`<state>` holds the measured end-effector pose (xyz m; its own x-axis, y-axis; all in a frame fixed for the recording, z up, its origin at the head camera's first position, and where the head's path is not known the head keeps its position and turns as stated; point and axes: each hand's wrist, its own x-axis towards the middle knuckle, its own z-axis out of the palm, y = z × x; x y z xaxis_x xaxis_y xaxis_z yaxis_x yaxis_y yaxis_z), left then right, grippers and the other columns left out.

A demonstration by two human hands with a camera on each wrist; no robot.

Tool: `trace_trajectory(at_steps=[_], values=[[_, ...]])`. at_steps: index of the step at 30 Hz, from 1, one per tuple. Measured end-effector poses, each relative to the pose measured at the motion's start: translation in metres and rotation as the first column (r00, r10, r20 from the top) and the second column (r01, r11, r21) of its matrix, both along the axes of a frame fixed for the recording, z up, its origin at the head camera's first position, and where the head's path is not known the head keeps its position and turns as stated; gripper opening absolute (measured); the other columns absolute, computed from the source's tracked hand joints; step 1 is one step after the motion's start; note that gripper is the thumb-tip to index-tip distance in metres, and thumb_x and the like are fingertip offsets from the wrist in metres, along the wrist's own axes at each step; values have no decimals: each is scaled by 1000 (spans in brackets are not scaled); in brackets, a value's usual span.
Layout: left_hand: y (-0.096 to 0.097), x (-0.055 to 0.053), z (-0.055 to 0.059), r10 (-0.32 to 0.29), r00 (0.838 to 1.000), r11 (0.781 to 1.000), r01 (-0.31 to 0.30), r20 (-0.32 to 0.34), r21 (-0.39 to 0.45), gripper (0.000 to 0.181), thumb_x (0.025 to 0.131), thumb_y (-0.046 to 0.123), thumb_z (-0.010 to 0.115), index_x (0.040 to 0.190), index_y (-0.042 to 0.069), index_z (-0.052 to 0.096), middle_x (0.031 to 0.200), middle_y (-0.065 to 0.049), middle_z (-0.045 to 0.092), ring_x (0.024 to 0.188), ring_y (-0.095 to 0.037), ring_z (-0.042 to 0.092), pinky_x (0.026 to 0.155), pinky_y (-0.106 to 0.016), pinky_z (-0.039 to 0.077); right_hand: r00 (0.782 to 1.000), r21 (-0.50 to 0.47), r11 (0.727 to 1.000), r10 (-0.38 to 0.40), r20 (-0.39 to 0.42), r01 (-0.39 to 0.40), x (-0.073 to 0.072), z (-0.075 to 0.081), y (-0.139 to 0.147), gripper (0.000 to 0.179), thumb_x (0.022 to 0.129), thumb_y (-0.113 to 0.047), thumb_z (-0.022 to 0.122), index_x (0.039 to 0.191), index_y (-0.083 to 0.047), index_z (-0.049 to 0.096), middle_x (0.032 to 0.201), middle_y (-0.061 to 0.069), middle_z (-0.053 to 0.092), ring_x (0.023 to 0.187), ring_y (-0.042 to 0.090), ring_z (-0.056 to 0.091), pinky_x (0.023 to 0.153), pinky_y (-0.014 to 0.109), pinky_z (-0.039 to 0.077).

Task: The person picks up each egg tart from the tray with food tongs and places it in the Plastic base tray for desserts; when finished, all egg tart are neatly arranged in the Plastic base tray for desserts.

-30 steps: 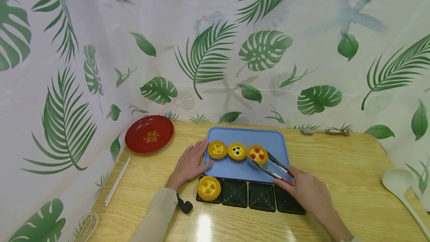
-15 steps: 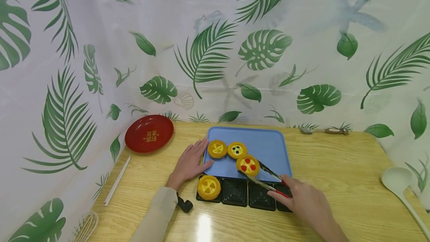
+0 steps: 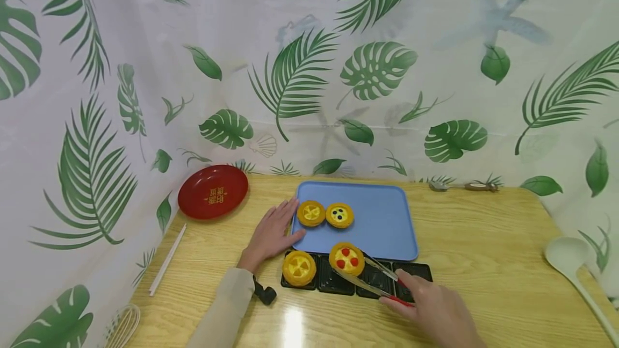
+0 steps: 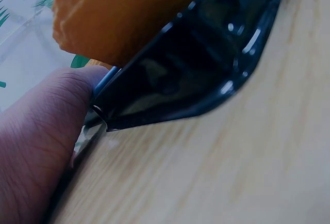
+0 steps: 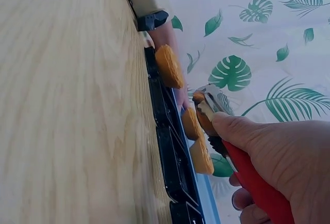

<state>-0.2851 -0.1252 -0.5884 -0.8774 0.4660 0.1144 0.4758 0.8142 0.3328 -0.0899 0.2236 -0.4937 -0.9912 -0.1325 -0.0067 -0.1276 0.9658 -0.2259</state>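
Note:
My right hand (image 3: 432, 307) grips red-handled tongs (image 5: 250, 177). Between the tips of the tongs is an egg tart with red toppings (image 3: 346, 259), held above the second cup of a black four-section tray (image 3: 333, 283). Another tart (image 3: 299, 268) sits in the leftmost cup. On the blue tray (image 3: 377, 214) lie a yellow-topped tart (image 3: 311, 213) and one with dark dots (image 3: 339, 215). My left hand (image 3: 273, 230) rests flat with straight fingers at the blue tray's left edge; its thumb (image 4: 56, 115) shows beside the black tray in the left wrist view.
A red plate (image 3: 213, 192) stands at the back left, with white chopsticks (image 3: 167, 259) in front of it and a whisk (image 3: 123, 326) at the near left. A pale ladle (image 3: 570, 262) lies far right. At the back edge is a wooden-handled utensil (image 3: 464, 187).
The tongs have lifted the red-topped tart off the blue tray and carried it toward me and left, over the black tray. The left hand stays in place.

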Motion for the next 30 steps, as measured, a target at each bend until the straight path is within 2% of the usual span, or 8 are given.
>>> trace_trajectory(at_steps=[4,6,11,19,30], values=[[0,0,1,-4,1000,1000,4,-8,12,90,101,69,44,169,19,14,175,5,13,161,-21,16,130,-45,13,1000,-7,1000,11,1,-11,3,0,-3,75,83,-74,71,127,-14,74,111,9,78,75,24,74,56,41,59],[0,0,1,-6,1000,1000,6,-15,15,89,101,68,45,169,18,15,175,5,14,161,-22,17,130,-45,14,1000,-9,1000,10,6,-10,5,0,-4,75,82,-74,71,127,-14,75,112,9,78,77,24,75,57,41,59],[0,0,1,-8,1000,1000,8,-26,25,89,101,68,44,169,17,16,175,4,15,161,-22,19,130,-46,15,999,-15,1000,8,34,-7,6,-1,-7,74,81,-76,70,126,-17,75,106,4,78,72,20,72,53,37,56],[0,0,2,-6,1000,1000,6,-13,12,89,102,68,43,169,17,14,175,3,15,161,-22,17,130,-46,14,993,-33,999,19,116,-15,4,-9,-11,77,81,-79,67,129,-18,73,102,-1,77,72,16,68,58,39,56],[1,2,2,-11,1000,1000,11,-18,27,89,101,66,47,169,15,17,175,1,18,161,-24,19,130,-48,15,990,-30,999,15,137,-11,2,-16,-14,77,81,-80,66,128,-18,72,98,-2,76,72,14,67,62,43,58]])
